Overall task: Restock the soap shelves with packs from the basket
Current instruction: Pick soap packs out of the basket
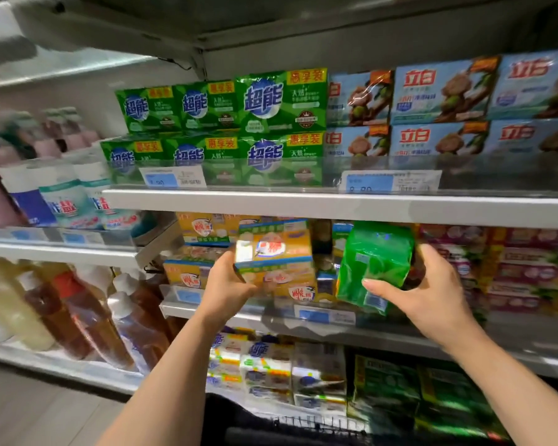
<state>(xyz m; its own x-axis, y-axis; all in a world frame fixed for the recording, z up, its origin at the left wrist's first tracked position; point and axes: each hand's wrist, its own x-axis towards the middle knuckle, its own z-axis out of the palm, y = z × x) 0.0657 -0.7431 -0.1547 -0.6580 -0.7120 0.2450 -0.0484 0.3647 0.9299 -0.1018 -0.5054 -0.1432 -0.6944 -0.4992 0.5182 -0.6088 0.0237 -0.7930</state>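
Observation:
My left hand [227, 283] grips a yellow soap pack [276, 252] by its left end and lower side, in front of the middle shelf [239, 312]. My right hand [427, 291] holds a green soap pack [376, 263] tilted, fingers under it and thumb behind its right edge, just right of the yellow one. More yellow packs [187, 275] sit on the middle shelf behind. Green packs [281, 101] are stacked two high on the upper shelf [303, 204]. The dark basket [303, 426] shows at the bottom edge.
Blue soap boxes [442, 91] fill the upper shelf's right side. Pink and red packs [529, 272] line the middle shelf at right. White packs [264, 371] and green packs [387, 384] lie on the lowest shelf. Bottles [87, 317] stand on the left shelving.

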